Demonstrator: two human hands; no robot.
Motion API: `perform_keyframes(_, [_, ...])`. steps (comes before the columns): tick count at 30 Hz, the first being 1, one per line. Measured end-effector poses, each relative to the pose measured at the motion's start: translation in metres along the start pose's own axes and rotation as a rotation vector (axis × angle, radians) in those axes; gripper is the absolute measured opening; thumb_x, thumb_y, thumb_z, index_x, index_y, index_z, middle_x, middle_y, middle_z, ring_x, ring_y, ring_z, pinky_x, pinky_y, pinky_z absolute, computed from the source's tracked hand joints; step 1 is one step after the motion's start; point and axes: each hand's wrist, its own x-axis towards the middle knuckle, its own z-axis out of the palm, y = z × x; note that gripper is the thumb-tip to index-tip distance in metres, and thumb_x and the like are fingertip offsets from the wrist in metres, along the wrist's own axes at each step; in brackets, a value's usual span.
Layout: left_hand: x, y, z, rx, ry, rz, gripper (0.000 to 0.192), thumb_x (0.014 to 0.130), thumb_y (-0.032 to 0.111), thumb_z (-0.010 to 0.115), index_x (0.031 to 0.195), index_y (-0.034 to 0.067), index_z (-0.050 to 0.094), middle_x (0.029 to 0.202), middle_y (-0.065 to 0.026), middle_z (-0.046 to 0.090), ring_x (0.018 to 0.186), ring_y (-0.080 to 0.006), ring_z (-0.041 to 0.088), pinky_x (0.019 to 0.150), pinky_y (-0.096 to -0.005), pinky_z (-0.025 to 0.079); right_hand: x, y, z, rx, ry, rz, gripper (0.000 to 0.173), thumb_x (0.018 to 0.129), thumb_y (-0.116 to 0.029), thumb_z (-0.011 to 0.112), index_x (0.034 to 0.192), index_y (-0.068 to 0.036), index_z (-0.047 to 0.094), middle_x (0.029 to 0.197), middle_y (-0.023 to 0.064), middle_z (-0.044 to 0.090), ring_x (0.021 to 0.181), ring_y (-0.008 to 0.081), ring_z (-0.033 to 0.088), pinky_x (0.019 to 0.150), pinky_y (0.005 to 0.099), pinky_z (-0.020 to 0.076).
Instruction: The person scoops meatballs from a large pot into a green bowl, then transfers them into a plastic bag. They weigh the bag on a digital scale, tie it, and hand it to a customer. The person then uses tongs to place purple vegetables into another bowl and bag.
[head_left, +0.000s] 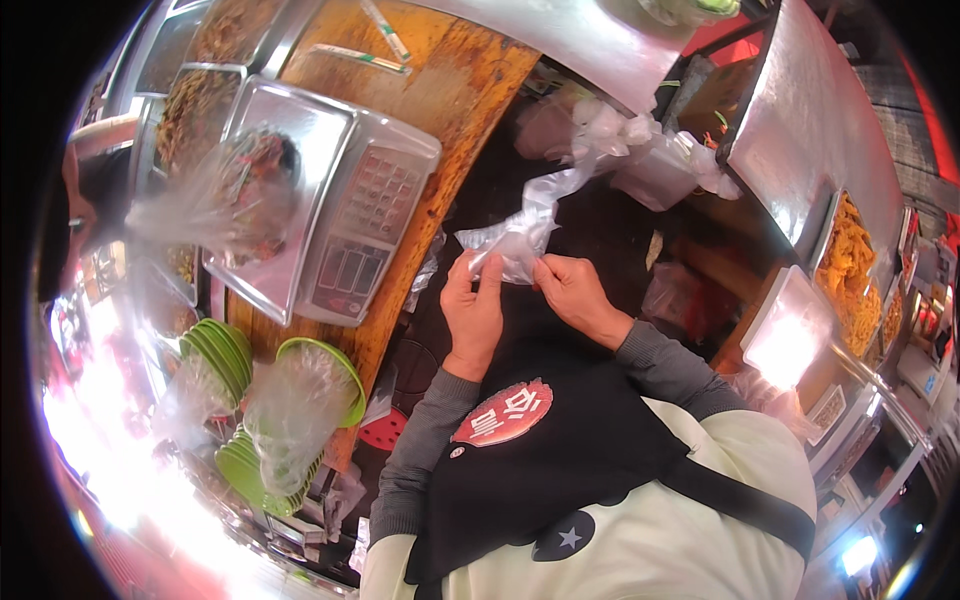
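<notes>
Before my chest, both hands pinch the near end of a strip of thin clear plastic bags (513, 241). My left hand (472, 315) has its thumb and fingers closed on one side of the film. On the other side, my right hand (581, 296) grips the edge between thumb and forefinger. The strip runs away from me, twisted, towards a bunch of plastic bags (600, 127) by the steel counter. Left of my hands, a filled clear plastic bag (259, 187) rests on the steel pan (324, 142) of a digital scale (371, 202); dark mixed food shows through it.
The scale stands on a worn wooden counter (465, 90) with two paper-wrapped strips (386, 30). Nearer me are stacked green bowls (217, 352) and a bag-lined green bowl (352, 367). Food trays (199, 112) line the left; a tray of orange food (847, 270) sits right. Someone's arm (105, 131) shows far left.
</notes>
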Motion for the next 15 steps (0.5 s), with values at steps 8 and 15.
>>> perform_keyframes(8, [-0.050,0.053,-0.120,0.275,0.031,0.313,0.020,0.095,0.018,0.065,0.105,0.000,0.069,0.104,-0.0099,0.070,0.105,-0.0246,0.063,0.113,-0.0481,0.032,0.044,-0.108,0.021,-0.165,-0.304,-0.698,0.015,0.089,-0.009,0.070,0.100,-0.001,0.064,0.084,0.0075,0.063,0.073,0.0211,0.060,0.065,0.0300,0.0485])
perform_keyframes(15, [-0.087,0.067,-0.175,0.470,0.295,0.443,0.016,0.090,0.015,0.070,0.095,0.001,0.067,0.098,-0.0108,0.068,0.100,-0.0275,0.064,0.110,-0.0502,0.034,0.034,-0.152,0.073,0.008,-0.767,-0.133,0.021,0.092,-0.017,0.072,0.082,0.000,0.064,0.068,-0.0030,0.056,0.065,0.0027,0.047,0.058,0.0215,0.0403])
